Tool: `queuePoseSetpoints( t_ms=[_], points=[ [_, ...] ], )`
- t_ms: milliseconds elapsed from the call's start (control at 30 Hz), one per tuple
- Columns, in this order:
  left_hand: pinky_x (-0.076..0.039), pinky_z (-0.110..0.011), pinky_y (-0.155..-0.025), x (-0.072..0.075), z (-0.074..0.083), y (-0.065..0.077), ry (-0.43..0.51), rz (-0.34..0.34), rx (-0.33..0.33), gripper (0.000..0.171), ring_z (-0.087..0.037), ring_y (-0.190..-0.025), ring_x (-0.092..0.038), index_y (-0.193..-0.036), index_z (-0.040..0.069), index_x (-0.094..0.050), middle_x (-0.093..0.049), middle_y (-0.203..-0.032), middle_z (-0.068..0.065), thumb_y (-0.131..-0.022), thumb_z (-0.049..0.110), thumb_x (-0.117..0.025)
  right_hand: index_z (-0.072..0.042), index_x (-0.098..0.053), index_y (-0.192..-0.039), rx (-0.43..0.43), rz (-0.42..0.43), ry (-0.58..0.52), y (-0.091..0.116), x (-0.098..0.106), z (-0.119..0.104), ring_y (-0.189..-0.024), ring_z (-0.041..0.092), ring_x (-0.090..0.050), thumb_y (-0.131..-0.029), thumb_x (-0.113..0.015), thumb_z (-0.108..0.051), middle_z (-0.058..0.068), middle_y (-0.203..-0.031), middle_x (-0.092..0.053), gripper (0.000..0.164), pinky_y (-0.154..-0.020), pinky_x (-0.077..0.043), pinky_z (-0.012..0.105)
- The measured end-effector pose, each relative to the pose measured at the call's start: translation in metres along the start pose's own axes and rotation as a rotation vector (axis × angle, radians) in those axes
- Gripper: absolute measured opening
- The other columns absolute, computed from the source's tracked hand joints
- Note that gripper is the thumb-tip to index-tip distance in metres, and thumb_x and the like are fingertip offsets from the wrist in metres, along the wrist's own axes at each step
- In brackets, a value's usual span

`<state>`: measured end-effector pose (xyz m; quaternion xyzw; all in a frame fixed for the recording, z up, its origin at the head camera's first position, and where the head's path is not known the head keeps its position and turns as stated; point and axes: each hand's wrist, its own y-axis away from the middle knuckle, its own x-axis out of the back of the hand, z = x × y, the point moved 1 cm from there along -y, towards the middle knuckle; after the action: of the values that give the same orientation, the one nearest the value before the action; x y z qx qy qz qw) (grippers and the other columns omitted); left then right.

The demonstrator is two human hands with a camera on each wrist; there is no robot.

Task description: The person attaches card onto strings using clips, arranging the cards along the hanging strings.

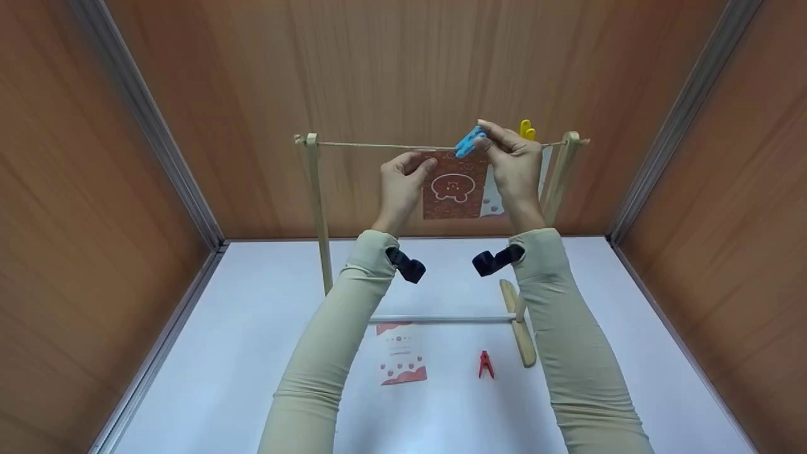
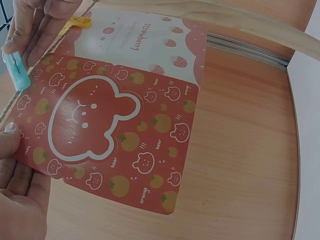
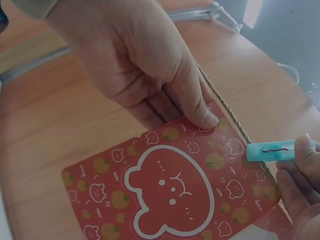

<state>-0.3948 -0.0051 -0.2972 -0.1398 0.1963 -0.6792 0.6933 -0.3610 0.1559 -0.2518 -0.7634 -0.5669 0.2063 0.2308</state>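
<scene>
A red card [image 2: 90,117] printed with a bear's head and oranges hangs at the string [image 1: 378,145]. My left hand [image 1: 401,183] pinches the card's upper left corner between thumb and fingers. Between the thumb and fingers of my right hand [image 1: 518,167] is a blue clothespin [image 1: 468,142], its jaws over the string at the card's top edge. Beside the red card hangs a white strawberry card [image 2: 137,42], partly behind it. A yellow clothespin [image 1: 527,130] sits on the string above that one.
The string runs between two wooden posts [image 1: 318,208]. On the white table [image 1: 252,353] lie another strawberry card [image 1: 402,354] and a red clothespin [image 1: 485,364]. A white crossbar [image 1: 441,318] joins the stand near a wooden foot [image 1: 525,343]. Wood-grain panels [image 1: 403,69] enclose the table.
</scene>
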Motion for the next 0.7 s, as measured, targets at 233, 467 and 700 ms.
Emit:
queuePoseSetpoints(
  t_ms=[233, 467, 700],
  points=[
    [-0.053, -0.021, -0.078, -0.0017, -0.0009, 0.0018, 0.022, -0.006, 0.006, 0.021, -0.01, -0.089, -0.067, -0.107, -0.005, -0.068, -0.071, -0.104, -0.018, -0.089, 0.007, -0.066, -0.007, -0.069, -0.116, 0.02, -0.036, 0.099, 0.0014, -0.0025, -0.001, -0.103, 0.016, -0.066, -0.089, -0.064, -0.011, 0.014, -0.11, -0.068, 0.028, -0.089, -0.051, 0.022],
    [-0.053, -0.022, -0.078, -0.0024, -0.0022, 0.0045, 0.025, -0.011, 0.006, 0.019, -0.01, -0.089, -0.067, -0.106, -0.005, -0.068, -0.071, -0.104, -0.018, -0.09, 0.005, -0.064, -0.007, -0.067, -0.117, 0.066, -0.084, 0.167, 0.003, -0.0049, 0.0024, -0.101, 0.016, -0.066, -0.089, -0.063, -0.01, 0.012, -0.109, -0.068, 0.029, -0.087, -0.052, 0.02],
    [-0.053, -0.021, -0.076, -0.0029, -0.0036, 0.0051, 0.049, -0.004, 0.01, 0.018, -0.007, -0.085, -0.066, -0.105, -0.006, -0.068, -0.071, -0.102, -0.018, -0.089, 0.004, -0.065, -0.009, -0.066, -0.119, 0.042, -0.136, 0.222, 0.0032, -0.0055, 0.0028, -0.101, 0.015, -0.065, -0.09, -0.062, -0.009, 0.012, -0.112, -0.067, 0.029, -0.085, -0.052, 0.019]
  ],
)
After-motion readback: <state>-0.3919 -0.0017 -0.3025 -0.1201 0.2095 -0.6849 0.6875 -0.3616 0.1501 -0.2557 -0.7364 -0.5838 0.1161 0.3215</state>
